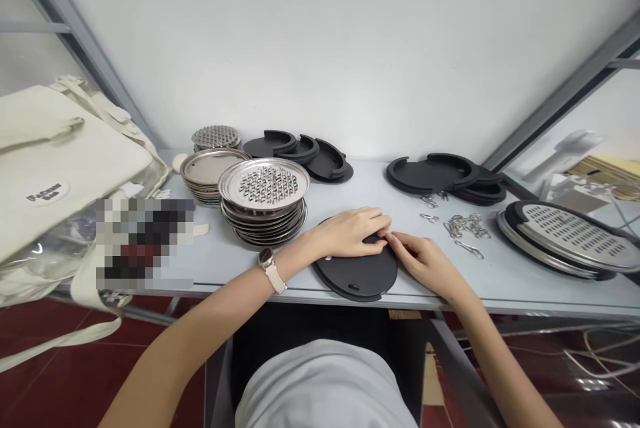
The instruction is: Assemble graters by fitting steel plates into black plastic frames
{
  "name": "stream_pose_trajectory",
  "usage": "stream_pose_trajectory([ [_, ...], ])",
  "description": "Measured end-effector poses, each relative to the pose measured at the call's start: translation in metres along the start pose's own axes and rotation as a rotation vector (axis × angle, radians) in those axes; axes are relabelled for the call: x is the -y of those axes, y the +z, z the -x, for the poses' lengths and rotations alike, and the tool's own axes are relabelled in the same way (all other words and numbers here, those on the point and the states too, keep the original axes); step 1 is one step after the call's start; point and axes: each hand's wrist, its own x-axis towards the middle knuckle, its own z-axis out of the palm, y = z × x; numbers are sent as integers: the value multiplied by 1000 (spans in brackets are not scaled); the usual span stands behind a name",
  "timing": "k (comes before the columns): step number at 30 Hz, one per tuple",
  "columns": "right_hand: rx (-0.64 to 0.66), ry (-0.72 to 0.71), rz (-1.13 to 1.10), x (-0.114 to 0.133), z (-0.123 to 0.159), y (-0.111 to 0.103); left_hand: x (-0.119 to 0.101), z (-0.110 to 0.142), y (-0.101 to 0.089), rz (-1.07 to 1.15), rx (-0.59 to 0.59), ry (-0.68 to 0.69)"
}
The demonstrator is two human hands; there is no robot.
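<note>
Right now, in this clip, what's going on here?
A person has both hands at a black round plate near the table's front edge. The left hand lies across it; the right hand meets its fingertips at the far right rim. Anything small in their grip is hidden. A stack of metal discs stands left, loose metal clips lie right.

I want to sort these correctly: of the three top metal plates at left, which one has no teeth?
The middle plate, between the back plate and the front plate: its face looks smooth, theirs bristle with teeth.
</note>
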Motion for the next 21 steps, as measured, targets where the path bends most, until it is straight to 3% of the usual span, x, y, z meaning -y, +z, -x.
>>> stream_pose_trajectory([
  [21,-22,-33,17,1,0,-1,-2,-1,-2,-34,30,-11],
])
